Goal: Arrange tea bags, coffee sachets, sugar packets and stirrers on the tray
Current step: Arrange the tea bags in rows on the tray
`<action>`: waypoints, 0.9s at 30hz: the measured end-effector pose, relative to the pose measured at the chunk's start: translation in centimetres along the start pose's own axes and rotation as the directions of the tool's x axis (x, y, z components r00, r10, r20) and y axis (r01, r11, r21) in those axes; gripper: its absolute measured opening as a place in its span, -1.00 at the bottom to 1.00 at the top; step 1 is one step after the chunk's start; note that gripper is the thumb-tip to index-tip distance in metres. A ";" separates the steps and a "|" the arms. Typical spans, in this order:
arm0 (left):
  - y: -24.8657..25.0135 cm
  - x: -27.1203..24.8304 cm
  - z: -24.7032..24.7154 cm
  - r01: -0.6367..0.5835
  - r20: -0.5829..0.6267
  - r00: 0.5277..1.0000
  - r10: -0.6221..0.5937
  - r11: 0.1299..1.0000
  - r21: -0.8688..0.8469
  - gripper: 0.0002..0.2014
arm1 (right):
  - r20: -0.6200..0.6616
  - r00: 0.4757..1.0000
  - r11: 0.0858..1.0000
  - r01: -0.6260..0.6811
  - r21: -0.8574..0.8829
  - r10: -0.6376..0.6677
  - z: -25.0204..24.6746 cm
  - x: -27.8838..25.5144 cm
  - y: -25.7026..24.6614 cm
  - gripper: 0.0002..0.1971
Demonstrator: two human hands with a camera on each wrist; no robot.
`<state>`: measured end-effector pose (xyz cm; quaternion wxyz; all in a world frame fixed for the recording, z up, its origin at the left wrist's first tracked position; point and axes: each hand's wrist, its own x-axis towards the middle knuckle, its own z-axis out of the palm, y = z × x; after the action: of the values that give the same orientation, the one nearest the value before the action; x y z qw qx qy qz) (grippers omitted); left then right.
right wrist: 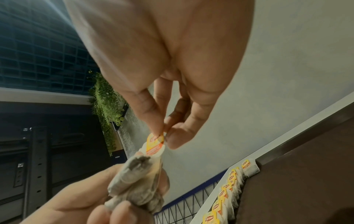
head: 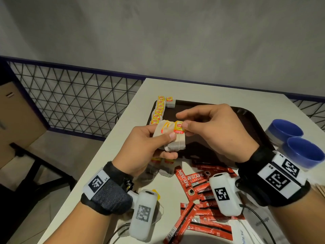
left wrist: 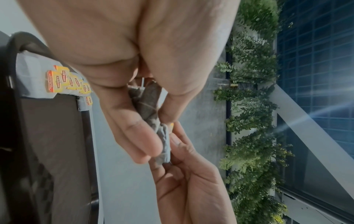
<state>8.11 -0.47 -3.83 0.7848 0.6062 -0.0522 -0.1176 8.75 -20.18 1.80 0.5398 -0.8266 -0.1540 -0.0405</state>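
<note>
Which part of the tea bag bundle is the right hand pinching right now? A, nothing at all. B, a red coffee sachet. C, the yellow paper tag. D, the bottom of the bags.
C: the right hand pinches the yellow paper tag between thumb and finger, while the left hand grips the tea bag bundle lower down.
</note>
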 end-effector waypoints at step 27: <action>-0.2 -0.2 0.0 -0.058 -0.008 0.998 0.058 0.998 0.001 -0.76 | 0.018 1.000 1.000 0.002 0.000 -0.002 -0.2 -0.3 0.8 -0.89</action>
<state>7.94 -0.45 -4.05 0.7879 0.6051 -0.0667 -0.0926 8.70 -20.76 1.12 0.5383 -0.8268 -0.1598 -0.0339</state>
